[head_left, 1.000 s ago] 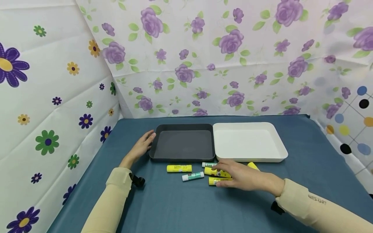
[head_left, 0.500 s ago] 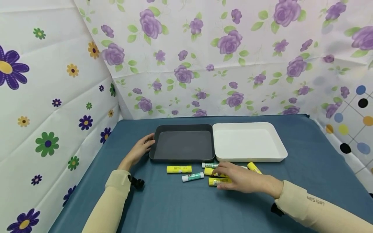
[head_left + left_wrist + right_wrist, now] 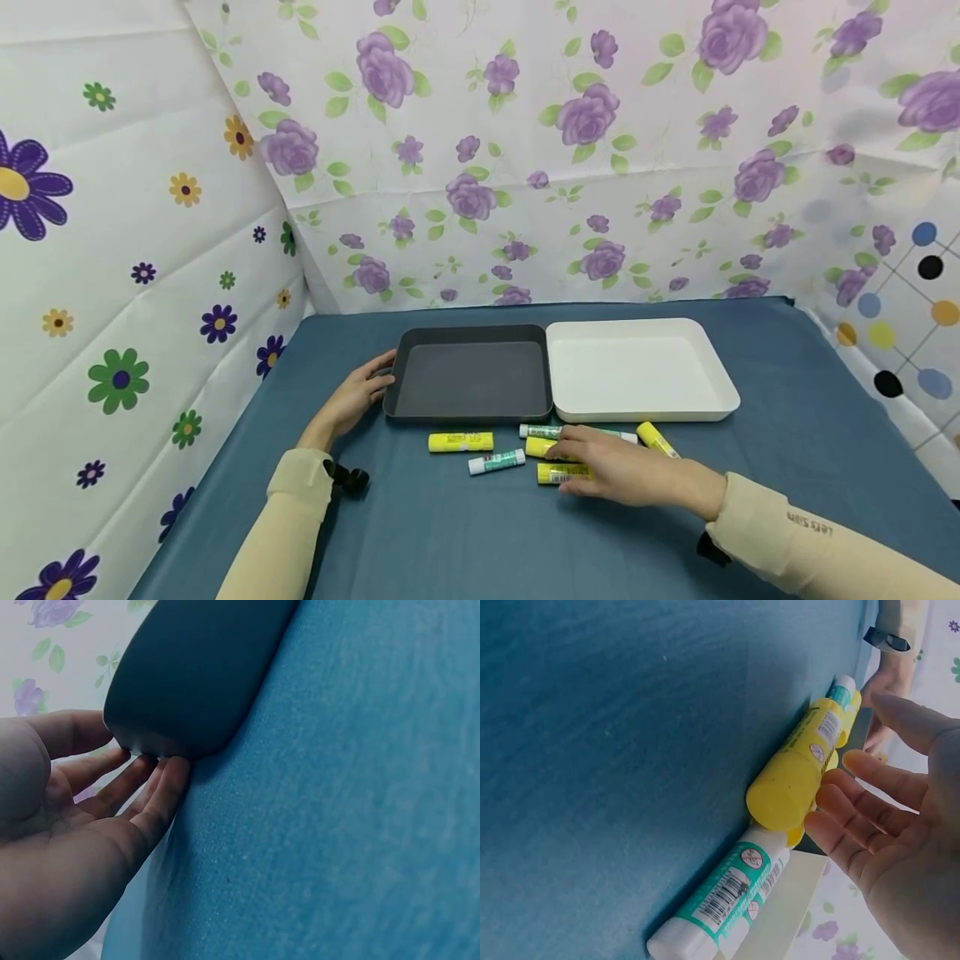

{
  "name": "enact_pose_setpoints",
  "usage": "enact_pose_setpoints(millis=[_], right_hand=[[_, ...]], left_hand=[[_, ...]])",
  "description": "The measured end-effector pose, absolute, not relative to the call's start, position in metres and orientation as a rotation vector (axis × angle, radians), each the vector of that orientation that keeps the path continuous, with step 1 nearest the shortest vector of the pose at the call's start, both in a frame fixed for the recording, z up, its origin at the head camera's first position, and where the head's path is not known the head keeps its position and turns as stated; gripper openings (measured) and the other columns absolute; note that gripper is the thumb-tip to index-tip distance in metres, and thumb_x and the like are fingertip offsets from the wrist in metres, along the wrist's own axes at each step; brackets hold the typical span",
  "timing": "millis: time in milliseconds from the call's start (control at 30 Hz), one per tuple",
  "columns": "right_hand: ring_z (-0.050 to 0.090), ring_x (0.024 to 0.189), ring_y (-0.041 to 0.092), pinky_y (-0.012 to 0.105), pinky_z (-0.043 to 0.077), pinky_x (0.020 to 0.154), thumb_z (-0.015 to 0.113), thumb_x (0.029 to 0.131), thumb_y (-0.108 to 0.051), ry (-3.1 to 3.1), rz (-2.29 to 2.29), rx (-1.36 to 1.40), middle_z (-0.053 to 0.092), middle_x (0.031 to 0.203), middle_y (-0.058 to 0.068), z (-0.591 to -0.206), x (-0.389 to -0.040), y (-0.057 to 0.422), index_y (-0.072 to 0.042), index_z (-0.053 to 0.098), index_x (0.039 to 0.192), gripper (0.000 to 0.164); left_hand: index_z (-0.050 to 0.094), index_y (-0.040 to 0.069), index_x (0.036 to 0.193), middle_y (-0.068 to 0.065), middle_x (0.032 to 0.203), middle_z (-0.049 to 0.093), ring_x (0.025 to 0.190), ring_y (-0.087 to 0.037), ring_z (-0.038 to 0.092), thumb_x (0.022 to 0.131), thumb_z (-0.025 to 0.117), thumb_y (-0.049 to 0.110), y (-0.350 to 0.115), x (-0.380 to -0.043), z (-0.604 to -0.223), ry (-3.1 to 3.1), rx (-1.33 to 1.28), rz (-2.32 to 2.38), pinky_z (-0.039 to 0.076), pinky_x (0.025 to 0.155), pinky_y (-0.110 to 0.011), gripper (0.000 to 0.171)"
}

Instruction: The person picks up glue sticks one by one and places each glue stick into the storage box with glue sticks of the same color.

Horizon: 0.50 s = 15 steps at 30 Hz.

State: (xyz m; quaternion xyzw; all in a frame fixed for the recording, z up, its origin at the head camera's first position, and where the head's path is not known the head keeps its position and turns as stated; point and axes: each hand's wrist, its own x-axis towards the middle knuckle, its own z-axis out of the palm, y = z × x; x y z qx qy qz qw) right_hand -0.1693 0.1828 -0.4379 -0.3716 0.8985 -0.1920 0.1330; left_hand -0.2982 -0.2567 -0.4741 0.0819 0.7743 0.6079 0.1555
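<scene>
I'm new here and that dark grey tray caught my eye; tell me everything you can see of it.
The dark grey tray is shallow and rectangular, with rounded corners, low walls and a flat floor; it looks smooth and matte, material uncertain. It lies open side up on the blue cloth. The left hand touches one side wall with its fingertips; the white tray sits right beside the other.

Widest lane I see: bare near stretch of table (image 3: 450, 542), between sleeves (image 3: 273, 517). Dark tray (image 3: 472, 375) and white tray (image 3: 641, 371) side by side, too tight for hand between. Left hand (image 3: 348, 402) touches dark tray's left wall, blocks that flank. Glue sticks (image 3: 461, 442) crowd strip just near of trays; right hand (image 3: 630, 471) over their right part closes way in from right. I have free table right of white tray; floral curtain (image 3: 510, 208) walls off far edge.
</scene>
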Motion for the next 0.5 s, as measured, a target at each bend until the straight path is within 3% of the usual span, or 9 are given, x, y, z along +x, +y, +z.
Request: enact_pose_setpoints(millis=[233,500], right_hand=[[0.056,0.107,0.006,0.033,0.057,0.094,0.074,0.099,-0.033,2.637,-0.477,-1.116,0.058,0.125,-0.005,-0.4408,-0.1668,0.1806,-0.015,0.068,0.135,0.040],[0.059,0.105,0.004,0.031,0.057,0.095,0.077,0.096,-0.014,2.675,-0.426,-1.180,0.062,0.118,-0.006,-0.4439,-0.1641,0.1786,-0.013,0.071,0.131,0.035]], left_hand=[[0.022,0.014,0.168,-0.019,0.168,0.021,0.152,-0.039,0.030,0.113,0.046,0.016,-0.2584,-0.2984,-0.4768,2.202,0.224,1.755,0.029,0.122,-0.060,0.060],[0.023,0.014,0.168,-0.019,0.168,0.022,0.151,-0.039,0.030,0.113,0.046,0.016,-0.2587,-0.2990,-0.4787,2.192,0.242,1.773,0.030,0.122,-0.060,0.059]])
